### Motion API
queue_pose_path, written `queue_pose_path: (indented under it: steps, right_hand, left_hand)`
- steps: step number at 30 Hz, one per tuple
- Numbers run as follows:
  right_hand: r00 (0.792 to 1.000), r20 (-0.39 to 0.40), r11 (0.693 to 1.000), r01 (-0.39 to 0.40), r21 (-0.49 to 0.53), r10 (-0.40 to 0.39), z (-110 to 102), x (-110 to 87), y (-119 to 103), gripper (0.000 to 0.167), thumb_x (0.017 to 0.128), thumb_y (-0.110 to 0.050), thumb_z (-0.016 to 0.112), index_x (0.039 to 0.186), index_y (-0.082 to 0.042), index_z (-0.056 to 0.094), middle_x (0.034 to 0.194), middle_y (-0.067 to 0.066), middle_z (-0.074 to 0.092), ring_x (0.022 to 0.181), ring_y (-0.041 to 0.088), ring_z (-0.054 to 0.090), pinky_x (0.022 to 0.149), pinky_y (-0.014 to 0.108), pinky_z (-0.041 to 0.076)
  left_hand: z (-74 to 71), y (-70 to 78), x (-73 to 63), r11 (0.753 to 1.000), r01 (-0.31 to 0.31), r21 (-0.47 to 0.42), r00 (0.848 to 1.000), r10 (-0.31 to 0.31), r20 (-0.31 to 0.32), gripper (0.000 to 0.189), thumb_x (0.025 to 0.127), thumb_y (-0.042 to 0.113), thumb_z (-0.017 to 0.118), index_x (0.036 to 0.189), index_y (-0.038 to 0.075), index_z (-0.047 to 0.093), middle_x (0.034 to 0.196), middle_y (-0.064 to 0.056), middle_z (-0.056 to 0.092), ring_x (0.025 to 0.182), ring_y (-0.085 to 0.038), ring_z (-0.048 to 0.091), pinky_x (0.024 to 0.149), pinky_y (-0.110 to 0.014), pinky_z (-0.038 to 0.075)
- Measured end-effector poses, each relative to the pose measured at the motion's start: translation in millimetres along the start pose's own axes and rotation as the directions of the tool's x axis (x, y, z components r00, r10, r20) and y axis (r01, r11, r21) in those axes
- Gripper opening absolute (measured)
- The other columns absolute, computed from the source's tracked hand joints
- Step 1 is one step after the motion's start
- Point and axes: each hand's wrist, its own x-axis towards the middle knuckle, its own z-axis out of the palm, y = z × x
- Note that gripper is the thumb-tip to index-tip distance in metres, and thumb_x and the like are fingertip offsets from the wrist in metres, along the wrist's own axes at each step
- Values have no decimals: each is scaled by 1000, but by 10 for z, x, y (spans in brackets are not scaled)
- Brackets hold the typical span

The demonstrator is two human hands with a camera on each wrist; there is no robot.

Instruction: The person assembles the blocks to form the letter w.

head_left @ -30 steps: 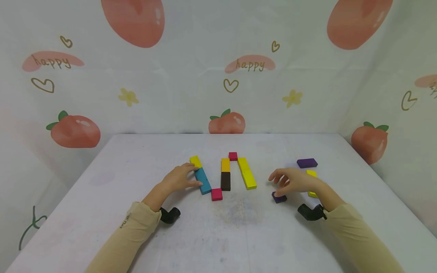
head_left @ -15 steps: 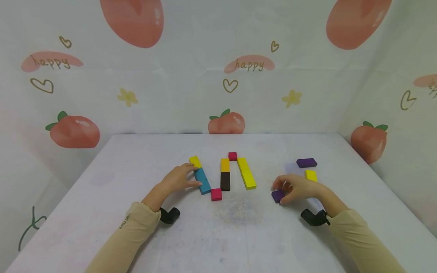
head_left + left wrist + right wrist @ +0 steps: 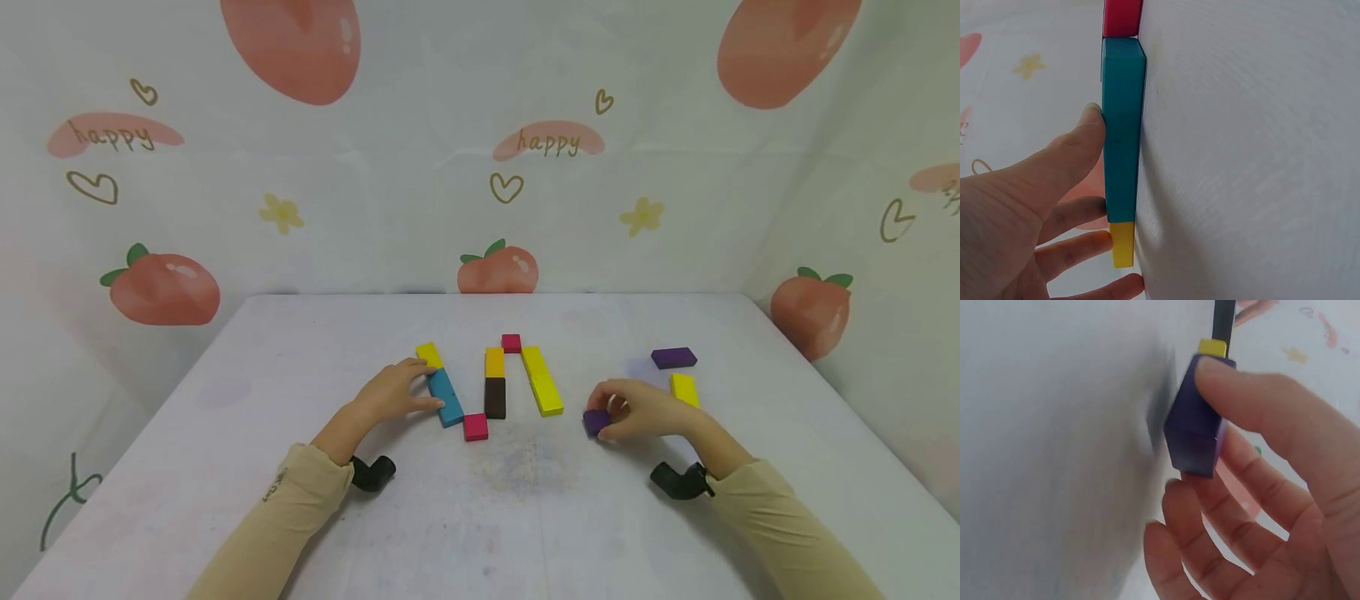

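My right hand [image 3: 647, 408] pinches a small purple block [image 3: 596, 422] between thumb and fingers, right of the arrangement. In the right wrist view the purple block [image 3: 1196, 415] shows a shadow beside it on the tabletop. My left hand [image 3: 390, 392] rests lightly against a blue block [image 3: 447, 402] and the yellow block [image 3: 428, 354] at its far end, fingers relaxed. The left wrist view shows the thumb beside the blue block [image 3: 1124, 131] and a fingertip at the yellow block [image 3: 1123, 245]. A red block [image 3: 476, 427] meets the blue block's near end.
An orange block [image 3: 495, 362] and a dark brown block [image 3: 495, 398] form a middle column. Beyond stands a red block [image 3: 512, 343], beside a slanted yellow row [image 3: 542, 381]. Another purple block [image 3: 673, 358] and a yellow block [image 3: 683, 389] lie at right, the latter partly behind my right hand.
My right hand has come down onto the small purple block, gripped it and moved it slightly left. The left hand stays in place at the blue and yellow blocks.
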Motion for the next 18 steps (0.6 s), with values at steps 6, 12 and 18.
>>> queue_pose_path:
  steps: [6,12,18]
  right_hand:
    - [999,-40,1000,13,13,-12,61,72,-53,27,78,-20,75,98,-8,60,91,2,61,79,10,52,71,18,48]
    - [998,-57,999,-34,3,34,111,141,-70,28,78,-22,75,100,-9,61,92,2,62,79,12,52,70,16,48]
    - [996,-47,997,-70,32,71,127,170,-119,29,78,-21,75,101,-7,62,93,4,62,78,13,52,68,16,48]
  left_hand:
    - [-6,8,4,1000,10,0,1000,-10,6,66,83,40,67,135,4,48,143,-22,40,131,-41,39,104,-55,39]
    - [-4,2,8,1000,14,-5,1000,-14,10,66,83,40,67,135,4,48,143,-22,40,130,-41,39,104,-55,39]
    - [-1,-2,6,1000,6,-11,1000,-6,6,66,83,40,67,134,3,48,143,-22,41,130,-41,40,104,-55,39]
